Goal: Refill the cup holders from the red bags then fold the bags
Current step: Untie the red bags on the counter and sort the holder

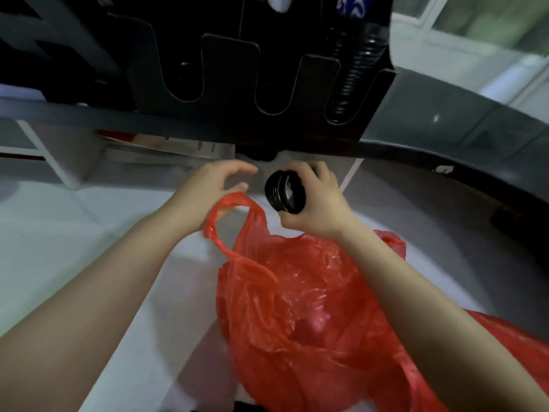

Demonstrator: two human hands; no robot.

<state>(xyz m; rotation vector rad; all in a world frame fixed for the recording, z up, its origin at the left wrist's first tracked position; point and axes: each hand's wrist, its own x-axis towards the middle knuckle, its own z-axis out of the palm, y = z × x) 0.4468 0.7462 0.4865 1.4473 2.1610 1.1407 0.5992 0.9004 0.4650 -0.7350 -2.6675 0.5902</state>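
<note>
While the right hand [319,211] reaches forward over a white worktop [139,248], its fingers are clamped around a short stack of black lids [285,192], held on its side so that the round end faces the camera. Beside it, apart from the stack, the left hand [208,188] has its fingers arched and spread, closed on nothing. One handle loop [237,203] of a red bag [297,292] is slung around that hand just below the thumb. This thin, crinkled plastic bag sits on the worktop between the two forearms, mouth open towards the hands; something dark shows dimly through the plastic (too blurred to identify). A second red bag [511,346] lies at the lower right, partly behind the right forearm. Above the hands stands a black cardboard cup holder [225,72] with a row of U-shaped slots. The rightmost slot contains a tall ribbed black column [356,69].
</note>
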